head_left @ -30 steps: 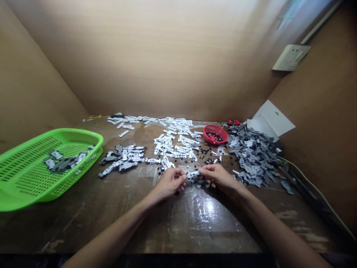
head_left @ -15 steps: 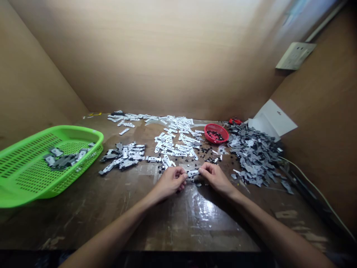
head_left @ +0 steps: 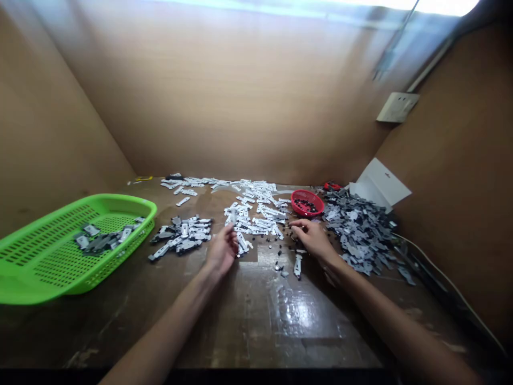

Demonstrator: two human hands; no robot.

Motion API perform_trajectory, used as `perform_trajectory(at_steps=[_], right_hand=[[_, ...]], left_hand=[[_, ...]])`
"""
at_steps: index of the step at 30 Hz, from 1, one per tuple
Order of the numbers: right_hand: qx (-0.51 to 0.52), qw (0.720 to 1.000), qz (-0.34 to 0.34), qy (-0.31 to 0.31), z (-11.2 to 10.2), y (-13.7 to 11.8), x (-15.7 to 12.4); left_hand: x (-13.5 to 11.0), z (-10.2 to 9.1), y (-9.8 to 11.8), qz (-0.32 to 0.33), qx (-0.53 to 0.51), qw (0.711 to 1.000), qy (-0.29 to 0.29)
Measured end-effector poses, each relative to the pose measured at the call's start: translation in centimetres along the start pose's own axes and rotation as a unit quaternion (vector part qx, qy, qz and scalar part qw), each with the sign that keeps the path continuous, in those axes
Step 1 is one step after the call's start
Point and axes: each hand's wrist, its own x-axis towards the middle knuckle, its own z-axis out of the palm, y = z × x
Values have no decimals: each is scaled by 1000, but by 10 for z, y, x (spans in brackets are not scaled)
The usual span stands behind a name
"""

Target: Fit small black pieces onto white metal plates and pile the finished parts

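My left hand [head_left: 222,248] is closed, with a small pale plastic piece [head_left: 233,216], smeared by motion, standing up from its fingertips. It is just right of a heap of white-and-grey car-shaped pieces [head_left: 184,232]. Thumb and forefinger of my right hand [head_left: 315,240] come together in a pinch over scattered small black parts [head_left: 286,232]; whatever lies between them is too small to make out. Below that hand, one pale car-shaped piece [head_left: 297,266] rests on the table by itself. Flat white pieces [head_left: 260,216] spread out between and beyond my hands.
A green basket [head_left: 150,216] with several pieces stands at the left. The red basket [head_left: 294,202] of small black parts sits behind my right hand. Grey pieces [head_left: 356,227] pile up at the right, beside a folded white card [head_left: 387,184] and a cable [head_left: 436,256].
My hands have moved apart: the left to the left with a pale piece, the right slightly up toward the black parts. The car-shaped piece they held between them now appears to lie on the table.
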Motion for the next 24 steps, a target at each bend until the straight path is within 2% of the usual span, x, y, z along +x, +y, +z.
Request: perform_trajectory(at_steps=[2, 4, 6, 9, 11, 14, 16, 18, 21, 24], right_hand=[[-111, 994, -12, -14, -1, 5, 19], [-189, 981, -18, -36, 2, 7, 35], [-222, 973, -14, -54, 8, 6, 47], [-248, 966, -8, -72, 17, 4, 57], [-262, 962, -7, -73, 19, 4, 59], [-270, 961, -12, -59, 17, 3, 55], [-269, 962, -16, -47, 12, 2, 47], [-251, 966, -30, -48, 7, -1, 35], [-152, 978, -102, -101, 1, -9, 12], [-52, 975, -152, -152, 1, -17, -8]], left_hand=[[8, -7, 16, 13, -125, 991, 51], [13, -14, 28, 28, -185, 979, 78], [14, -18, 33, 33, -204, 976, 73], [9, -16, 30, 20, -186, 982, 24], [4, -10, 22, 17, -118, 993, -12], [-7, 2, 4, 50, 76, 993, -73], [-14, 9, -9, 90, 231, 962, -116], [-21, 13, -21, 128, 339, 922, -137], [-28, 16, -33, 162, 403, 890, -137], [-30, 15, -40, 151, 435, 876, -146]])
